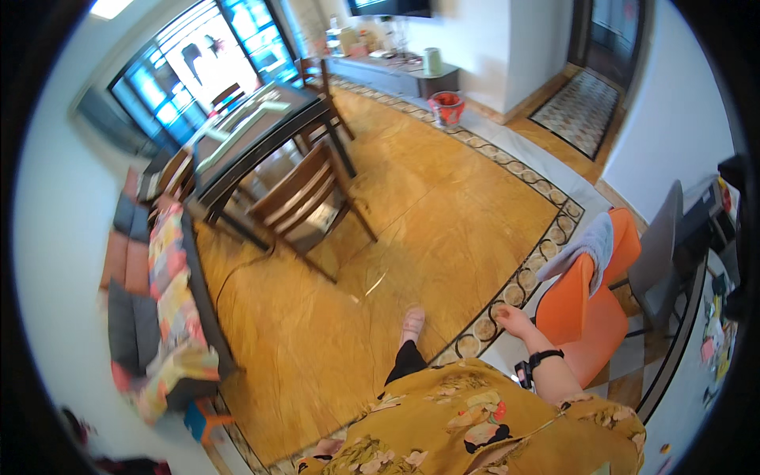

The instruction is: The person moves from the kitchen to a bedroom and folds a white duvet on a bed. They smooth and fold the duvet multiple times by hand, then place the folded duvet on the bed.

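Note:
My right hand [514, 321] hangs beside an orange chair [594, 320], its fingers loosely curled; whether it touches the chair or holds anything small cannot be told. A black band with a small device [525, 374] is on that wrist. A grey-blue cloth [585, 240] lies over the top of the orange chair. My left hand cannot be made out; only a bit of skin shows at the bottom edge beside my yellow floral garment [439, 415]. One foot in a pink slipper [413, 320] is on the glossy tan floor.
Ahead stands a dark table [255, 133] with pale frame-like pieces on it and wooden chairs [303, 199] around it. A sofa [136, 285] with a patchwork cover runs along the left. A red bin [447, 108] is near the TV cabinet [392, 74]. A cord crosses the floor near the table.

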`<action>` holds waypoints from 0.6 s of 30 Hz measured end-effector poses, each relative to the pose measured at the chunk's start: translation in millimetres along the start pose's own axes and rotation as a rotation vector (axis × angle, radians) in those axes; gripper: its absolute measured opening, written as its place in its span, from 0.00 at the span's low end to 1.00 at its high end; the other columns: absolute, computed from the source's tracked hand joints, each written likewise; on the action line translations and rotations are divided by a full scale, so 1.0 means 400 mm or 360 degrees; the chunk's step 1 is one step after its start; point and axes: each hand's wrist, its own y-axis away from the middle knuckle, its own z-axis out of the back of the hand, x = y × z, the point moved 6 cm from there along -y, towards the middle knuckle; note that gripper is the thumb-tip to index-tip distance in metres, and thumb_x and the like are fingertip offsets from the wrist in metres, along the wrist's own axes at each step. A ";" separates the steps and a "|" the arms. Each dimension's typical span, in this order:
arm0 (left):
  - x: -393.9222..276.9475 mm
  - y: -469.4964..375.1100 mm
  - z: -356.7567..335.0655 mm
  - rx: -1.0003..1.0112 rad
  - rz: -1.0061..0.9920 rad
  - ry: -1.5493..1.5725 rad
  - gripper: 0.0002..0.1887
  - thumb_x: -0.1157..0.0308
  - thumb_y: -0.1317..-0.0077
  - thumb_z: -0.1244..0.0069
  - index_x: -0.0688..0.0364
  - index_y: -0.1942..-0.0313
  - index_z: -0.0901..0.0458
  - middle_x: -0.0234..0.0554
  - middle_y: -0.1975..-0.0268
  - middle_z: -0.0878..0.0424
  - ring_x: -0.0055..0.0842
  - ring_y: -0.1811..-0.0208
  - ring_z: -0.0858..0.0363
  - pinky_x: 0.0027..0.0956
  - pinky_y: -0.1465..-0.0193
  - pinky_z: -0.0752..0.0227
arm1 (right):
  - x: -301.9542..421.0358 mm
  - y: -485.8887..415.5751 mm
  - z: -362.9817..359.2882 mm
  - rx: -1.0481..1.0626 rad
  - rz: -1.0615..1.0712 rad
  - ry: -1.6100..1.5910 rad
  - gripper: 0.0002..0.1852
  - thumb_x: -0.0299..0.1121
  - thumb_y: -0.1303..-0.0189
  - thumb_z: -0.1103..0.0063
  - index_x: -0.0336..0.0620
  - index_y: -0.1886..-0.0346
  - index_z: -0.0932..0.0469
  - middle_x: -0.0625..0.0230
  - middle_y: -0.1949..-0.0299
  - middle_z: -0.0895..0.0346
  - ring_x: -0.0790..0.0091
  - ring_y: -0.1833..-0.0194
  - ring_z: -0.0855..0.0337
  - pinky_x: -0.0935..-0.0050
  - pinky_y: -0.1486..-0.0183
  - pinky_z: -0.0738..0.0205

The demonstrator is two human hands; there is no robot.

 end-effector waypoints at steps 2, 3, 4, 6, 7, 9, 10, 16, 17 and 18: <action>-0.228 -0.070 0.089 -0.0030 -0.0061 -0.0078 0.12 0.67 0.32 0.46 0.64 0.52 0.18 0.42 0.58 0.16 0.31 0.61 0.19 0.38 0.58 0.26 | 0.129 -0.109 0.021 0.0093 -0.0150 -0.0136 0.26 0.39 0.38 0.40 0.39 0.39 0.27 0.56 0.50 0.19 0.58 0.53 0.17 0.62 0.50 0.23; -0.361 -0.103 0.133 -0.0046 -0.0114 -0.0089 0.12 0.67 0.32 0.46 0.64 0.52 0.18 0.43 0.58 0.16 0.31 0.62 0.18 0.37 0.59 0.25 | 0.171 -0.162 0.039 0.0137 -0.0293 -0.0256 0.27 0.40 0.38 0.42 0.39 0.37 0.28 0.55 0.51 0.18 0.55 0.52 0.18 0.59 0.50 0.23; -0.495 -0.133 0.175 -0.0070 -0.0175 -0.0072 0.12 0.67 0.32 0.46 0.64 0.52 0.18 0.43 0.59 0.16 0.30 0.63 0.18 0.37 0.60 0.25 | 0.212 -0.211 0.062 0.0193 -0.0247 0.0065 0.28 0.40 0.37 0.43 0.39 0.36 0.30 0.55 0.48 0.19 0.54 0.50 0.18 0.59 0.48 0.24; -0.823 -0.185 0.239 -0.0095 -0.0403 0.0038 0.12 0.68 0.32 0.47 0.64 0.52 0.18 0.43 0.60 0.15 0.30 0.65 0.18 0.36 0.62 0.25 | 0.267 -0.304 0.103 0.0271 -0.0196 0.0142 0.28 0.41 0.37 0.42 0.38 0.36 0.29 0.54 0.46 0.20 0.53 0.48 0.19 0.60 0.46 0.24; -1.001 -0.204 0.254 -0.0107 -0.0525 0.0030 0.12 0.69 0.32 0.47 0.64 0.52 0.18 0.44 0.60 0.15 0.30 0.66 0.18 0.35 0.63 0.25 | 0.275 -0.353 0.129 0.0308 -0.0230 0.0167 0.28 0.41 0.37 0.42 0.38 0.36 0.29 0.54 0.45 0.21 0.53 0.47 0.19 0.60 0.45 0.24; -1.366 -0.229 0.231 -0.0113 -0.0686 -0.0207 0.15 0.68 0.33 0.46 0.63 0.48 0.19 0.43 0.58 0.15 0.30 0.61 0.17 0.35 0.59 0.24 | 0.269 -0.448 0.205 0.0122 -0.0261 0.0024 0.28 0.43 0.37 0.42 0.40 0.37 0.28 0.53 0.44 0.21 0.53 0.45 0.20 0.61 0.44 0.25; -1.546 -0.234 0.196 -0.0112 -0.0753 -0.0411 0.16 0.67 0.33 0.46 0.63 0.47 0.20 0.42 0.56 0.14 0.30 0.59 0.17 0.35 0.58 0.23 | 0.250 -0.486 0.238 0.0044 -0.0326 -0.0047 0.28 0.44 0.37 0.42 0.41 0.37 0.28 0.53 0.44 0.21 0.53 0.44 0.20 0.61 0.43 0.26; -2.365 -0.157 -0.166 -0.0123 -0.1430 -0.0710 0.19 0.70 0.36 0.44 0.67 0.46 0.20 0.46 0.56 0.14 0.29 0.57 0.16 0.34 0.57 0.22 | 0.085 -0.750 0.446 -0.0098 -0.0489 -0.0255 0.28 0.45 0.37 0.40 0.41 0.38 0.27 0.56 0.44 0.21 0.55 0.44 0.20 0.63 0.43 0.26; -2.451 -0.153 -0.232 -0.0013 -0.1471 -0.0477 0.18 0.70 0.36 0.45 0.67 0.47 0.20 0.46 0.59 0.14 0.30 0.59 0.15 0.34 0.60 0.21 | 0.053 -0.798 0.497 -0.0078 -0.0542 -0.0314 0.28 0.45 0.37 0.40 0.40 0.37 0.28 0.56 0.43 0.21 0.56 0.43 0.21 0.63 0.43 0.26; -2.524 -0.153 -0.290 0.0103 -0.1461 -0.0440 0.15 0.72 0.37 0.44 0.66 0.51 0.19 0.43 0.59 0.14 0.27 0.59 0.16 0.32 0.58 0.22 | 0.025 -0.847 0.558 -0.0057 -0.0579 -0.0269 0.28 0.45 0.36 0.41 0.40 0.36 0.28 0.56 0.42 0.22 0.56 0.43 0.21 0.63 0.42 0.27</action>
